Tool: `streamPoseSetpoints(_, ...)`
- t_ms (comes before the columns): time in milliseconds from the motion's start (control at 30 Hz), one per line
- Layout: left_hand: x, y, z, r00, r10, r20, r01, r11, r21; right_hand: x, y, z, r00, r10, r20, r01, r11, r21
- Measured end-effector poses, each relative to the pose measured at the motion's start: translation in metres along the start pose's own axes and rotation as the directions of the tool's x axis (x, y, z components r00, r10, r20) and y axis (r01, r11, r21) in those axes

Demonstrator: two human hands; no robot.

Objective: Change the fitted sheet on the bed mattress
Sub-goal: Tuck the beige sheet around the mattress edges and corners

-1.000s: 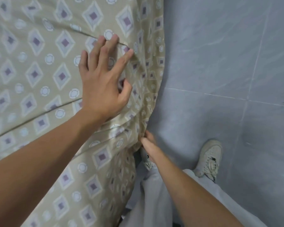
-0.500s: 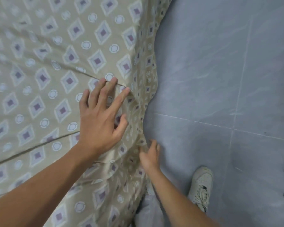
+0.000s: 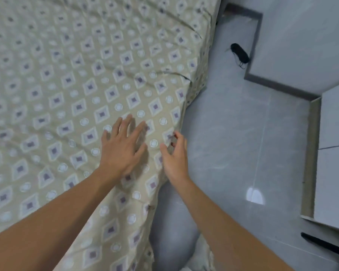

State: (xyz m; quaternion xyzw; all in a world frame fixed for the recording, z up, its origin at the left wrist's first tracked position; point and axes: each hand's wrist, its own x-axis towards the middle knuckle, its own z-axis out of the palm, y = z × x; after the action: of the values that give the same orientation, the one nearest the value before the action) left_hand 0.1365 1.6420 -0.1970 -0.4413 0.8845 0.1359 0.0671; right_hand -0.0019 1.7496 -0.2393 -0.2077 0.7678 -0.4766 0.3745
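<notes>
A beige fitted sheet [image 3: 70,90] with purple diamonds and white circles covers the mattress, which fills the left and centre of the head view. It shows a few creases near the right edge. My left hand [image 3: 123,147] lies flat on the sheet with its fingers spread, close to the bed's right edge. My right hand [image 3: 174,153] hovers at that edge beside the left one, fingers loosely curved, holding nothing that I can see.
Grey tiled floor [image 3: 233,133] runs along the bed's right side. A small black object [image 3: 240,52] lies on it near a dark skirting and wall. White furniture [image 3: 333,173] stands at the far right. My light trouser leg [image 3: 174,231] is below the bed edge.
My view has lifted from the bed's side to its top. My right hand came up from the sheet's hanging side to the top edge. My left hand stays flat on the sheet.
</notes>
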Motion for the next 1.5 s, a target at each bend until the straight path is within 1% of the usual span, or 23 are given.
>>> streamPoseSetpoints(100,0.066,0.004,-0.018,1.0,0.009,0.0,-0.009,1.0,-0.005,0.066,-0.035,-0.018,0.99,-0.141,-0.009,0.139,0.983,-0.122)
streamPoseSetpoints(167,0.116,0.014,-0.026,1.0,0.014,0.024,-0.014,1.0,-0.009,0.115,-0.049,-0.028,0.98,-0.194,0.051,0.2,0.959,-0.199)
streamPoseSetpoints(233,0.164,0.028,-0.03,0.998,-0.018,0.058,0.017,1.0,0.008,0.165,-0.059,-0.036,0.965,-0.231,0.12,0.257,0.922,-0.29)
streamPoseSetpoints(267,0.187,0.035,-0.031,0.997,-0.049,0.064,0.047,0.998,0.038,0.188,-0.062,-0.042,0.958,-0.244,0.151,0.282,0.898,-0.337)
streamPoseSetpoints(333,0.222,0.044,-0.037,0.991,-0.105,0.088,0.1,0.993,0.059,0.225,-0.075,-0.056,0.951,-0.204,0.231,0.289,0.851,-0.439)
streamPoseSetpoints(400,0.244,0.042,-0.045,0.98,-0.124,0.157,0.124,0.992,0.006,0.254,-0.092,-0.067,0.942,-0.139,0.305,0.289,0.798,-0.529)
streamPoseSetpoints(433,0.253,0.04,-0.052,0.973,-0.112,0.202,0.122,0.992,-0.039,0.267,-0.1,-0.071,0.937,-0.138,0.321,0.304,0.776,-0.552)
streamPoseSetpoints(467,0.25,0.039,-0.052,0.968,-0.087,0.237,0.103,0.993,-0.057,0.268,-0.104,-0.076,0.938,-0.158,0.309,0.314,0.762,-0.566)
streamPoseSetpoints(500,0.272,0.033,-0.062,0.968,-0.086,0.235,0.107,0.991,-0.075,0.296,-0.12,-0.074,0.937,-0.204,0.283,0.338,0.737,-0.585)
streamPoseSetpoints(533,0.282,0.034,-0.068,0.976,-0.084,0.203,0.106,0.989,-0.099,0.31,-0.129,-0.076,0.937,-0.233,0.261,0.347,0.717,-0.605)
streamPoseSetpoints(567,0.287,0.038,-0.072,0.988,-0.065,0.139,0.079,0.992,-0.099,0.318,-0.135,-0.08,0.931,-0.275,0.241,0.366,0.692,-0.622)
streamPoseSetpoints(667,0.349,0.043,-0.091,0.997,-0.074,-0.015,0.072,0.994,-0.087,0.389,-0.17,-0.077,0.917,-0.308,0.255,0.398,0.636,-0.661)
streamPoseSetpoints(733,0.4,0.054,-0.104,0.995,-0.087,-0.043,0.082,0.99,-0.118,0.438,-0.192,-0.082,0.918,-0.311,0.244,0.388,0.586,-0.711)
streamPoseSetpoints(800,0.448,0.065,-0.12,0.996,-0.086,-0.003,0.084,0.987,-0.138,0.488,-0.214,-0.088,0.924,-0.295,0.245,0.375,0.56,-0.739)
streamPoseSetpoints(867,0.492,0.075,-0.129,0.998,-0.048,0.034,0.051,0.994,-0.099,0.538,-0.232,-0.096,0.927,-0.239,0.289,0.375,0.552,-0.745)
streamPoseSetpoints(933,0.538,0.084,-0.135,0.999,-0.031,0.036,0.033,0.997,-0.064,0.589,-0.246,-0.103,0.919,-0.218,0.329,0.394,0.504,-0.768)
streamPoseSetpoints(1000,0.582,0.094,-0.141,0.999,-0.026,0.041,0.029,0.998,-0.052,0.637,-0.259,-0.111,0.909,-0.246,0.336,0.415,0.473,-0.777)
streamPoseSetpoints(1067,0.634,0.103,-0.143,0.999,-0.036,0.033,0.039,0.997,-0.073,0.687,-0.273,-0.118,0.885,-0.309,0.349,0.456,0.422,-0.783)
streamPoseSetpoints(1167,0.72,0.115,-0.147,0.993,-0.111,0.05,0.115,0.989,-0.092,0.77,-0.3,-0.122,0.847,-0.389,0.363,0.51,0.399,-0.762)
streamPoseSetpoints(1233,0.776,0.124,-0.148,0.984,-0.178,0.012,0.178,0.981,-0.07,0.826,-0.32,-0.123,0.828,-0.412,0.381,0.533,0.367,-0.762)
streamPoseSetpoints(1333,0.843,0.14,-0.153,0.958,-0.268,-0.101,0.257,0.96,-0.108,0.901,-0.348,-0.129,0.797,-0.407,0.447,0.586,0.34,-0.735)
streamPoseSetpoints(1433,0.903,0.148,-0.159,0.938,-0.336,-0.092,0.324,0.939,-0.118,0.969,-0.368,-0.141,0.753,-0.4,0.523,0.642,0.271,-0.717)
streamPoseSetpoints(1500,0.931,0.145,-0.166,0.94,-0.329,-0.092,0.321,0.942,-0.096,0.996,-0.374,-0.152,0.736,-0.389,0.554,0.659,0.225,-0.718)
